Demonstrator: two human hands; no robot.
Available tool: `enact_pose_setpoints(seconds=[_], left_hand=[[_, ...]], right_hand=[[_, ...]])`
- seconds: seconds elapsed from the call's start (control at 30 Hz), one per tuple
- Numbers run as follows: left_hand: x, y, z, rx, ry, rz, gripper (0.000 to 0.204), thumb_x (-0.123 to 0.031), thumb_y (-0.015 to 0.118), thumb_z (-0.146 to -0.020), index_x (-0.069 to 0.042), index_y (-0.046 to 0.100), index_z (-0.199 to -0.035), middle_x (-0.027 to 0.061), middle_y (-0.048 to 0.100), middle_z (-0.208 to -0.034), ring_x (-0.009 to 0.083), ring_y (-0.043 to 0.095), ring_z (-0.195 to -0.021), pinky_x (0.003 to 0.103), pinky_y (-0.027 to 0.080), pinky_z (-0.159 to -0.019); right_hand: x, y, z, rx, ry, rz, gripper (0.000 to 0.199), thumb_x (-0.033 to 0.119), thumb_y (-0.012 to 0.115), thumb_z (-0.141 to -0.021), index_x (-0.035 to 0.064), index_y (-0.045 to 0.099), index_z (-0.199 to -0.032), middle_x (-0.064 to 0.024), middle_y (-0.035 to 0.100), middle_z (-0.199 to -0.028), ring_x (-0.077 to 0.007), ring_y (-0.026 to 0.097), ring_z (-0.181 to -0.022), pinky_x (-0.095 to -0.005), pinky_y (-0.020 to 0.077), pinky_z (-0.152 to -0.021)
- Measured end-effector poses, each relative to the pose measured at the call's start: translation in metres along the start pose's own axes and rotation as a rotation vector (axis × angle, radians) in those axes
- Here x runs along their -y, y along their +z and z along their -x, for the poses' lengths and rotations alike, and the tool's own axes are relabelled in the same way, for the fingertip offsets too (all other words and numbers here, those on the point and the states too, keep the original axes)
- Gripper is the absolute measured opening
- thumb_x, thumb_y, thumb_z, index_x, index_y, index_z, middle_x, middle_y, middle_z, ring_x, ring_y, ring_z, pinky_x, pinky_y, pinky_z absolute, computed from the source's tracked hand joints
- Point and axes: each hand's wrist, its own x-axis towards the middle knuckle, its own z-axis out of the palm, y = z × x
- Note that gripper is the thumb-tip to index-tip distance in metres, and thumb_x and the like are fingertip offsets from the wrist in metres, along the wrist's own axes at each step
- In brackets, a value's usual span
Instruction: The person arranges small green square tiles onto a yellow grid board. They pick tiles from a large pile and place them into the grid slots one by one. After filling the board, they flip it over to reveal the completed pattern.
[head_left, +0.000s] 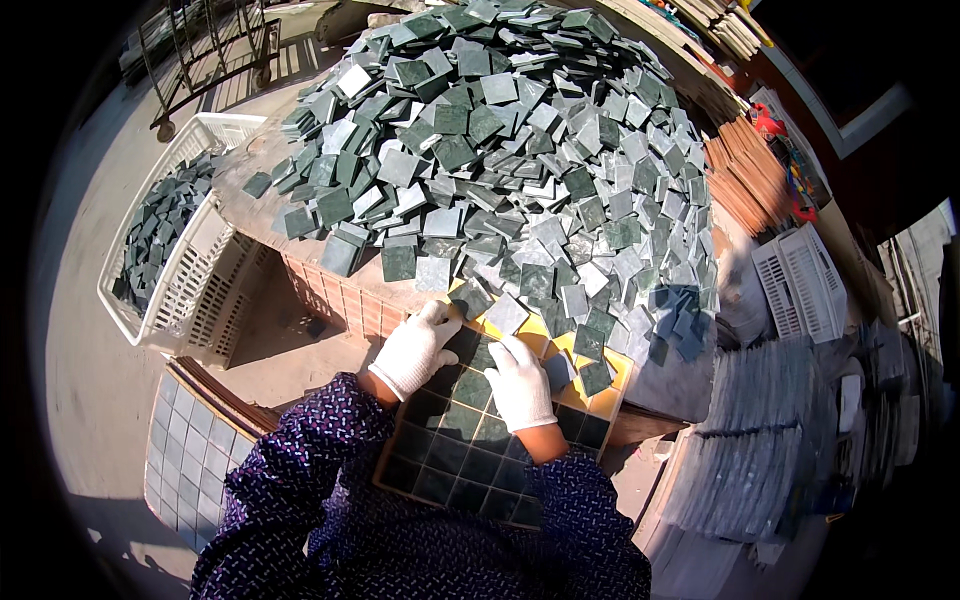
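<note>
My left hand (pixel 412 352), in a white knit glove, is at the upper left part of a yellow-based grid frame (pixel 612 398). Its fingers are curled together, and whatever they grip is hidden beneath them. Beside it, my right hand (pixel 521 386), gloved alike, reaches over the frame's upper middle with fingers bent down and close together; what lies under the fingertips cannot be made out. Dark green square stone tiles (pixel 447 455) fill the frame's nearer cells in rows. Loose tiles (pixel 506 314) lie across its yellow far edge, just beyond both hands.
A large heap of green and grey stone tiles (pixel 470 120) covers the table ahead. At left stand a white plastic crate (pixel 190 290) of tiles and a tile-filled panel (pixel 192 445). Stacked grey sheets (pixel 740 470), another white crate (pixel 800 283) and reddish-brown slats (pixel 745 175) are at right.
</note>
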Motion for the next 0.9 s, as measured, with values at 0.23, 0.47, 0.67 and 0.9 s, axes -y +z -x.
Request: enact_pose_setpoints(seconds=[0.23,0.47,0.67,0.9], left_hand=[[-0.004,-0.011,-0.009,-0.112,-0.055,-0.037,0.06,-0.023,0.078,-0.072,-0.002,0.056,-0.124,0.016,0.054,-0.114,0.0352,0.058,-0.102,0.041,0.051,-0.084],[-0.015,-0.003,-0.059,-0.028,-0.184,-0.299,0.063,-0.031,0.079,-0.071,-0.003,0.055,-0.122,0.0173,0.052,-0.109,0.037,0.058,-0.097,0.042,0.05,-0.082],[0.021,0.002,-0.051,-0.035,0.037,-0.237,0.049,-0.024,0.071,-0.077,-0.004,0.057,-0.119,0.0176,0.054,-0.11,0.0368,0.058,-0.1,0.042,0.05,-0.084],[0.024,-0.009,-0.057,0.04,0.063,-0.069,0.056,-0.01,0.074,-0.069,-0.005,0.058,-0.122,0.0183,0.053,-0.116,0.0382,0.055,-0.108,0.041,0.049,-0.091]], right_hand=[[-0.005,-0.017,-0.014,-0.136,0.138,-0.089,0.035,0.023,0.07,-0.08,0.0082,0.058,-0.11,-0.0126,0.059,-0.115,-0.0333,0.061,-0.101,-0.0433,0.0507,-0.084],[-0.028,-0.013,-0.05,-0.061,0.091,0.113,0.05,0.03,0.073,-0.078,0.0084,0.053,-0.118,-0.0152,0.054,-0.112,-0.0362,0.061,-0.096,-0.0447,0.0516,-0.081],[-0.027,-0.028,-0.052,-0.166,-0.017,0.126,0.02,0.018,0.054,-0.091,0.0114,0.058,-0.109,-0.0136,0.063,-0.094,-0.035,0.064,-0.086,-0.0453,0.0516,-0.075],[-0.048,-0.02,-0.069,-0.081,0.046,-0.22,0.024,0.014,0.053,-0.091,0.0145,0.064,-0.112,-0.0178,0.066,-0.095,-0.0372,0.063,-0.09,-0.0453,0.0506,-0.074]])
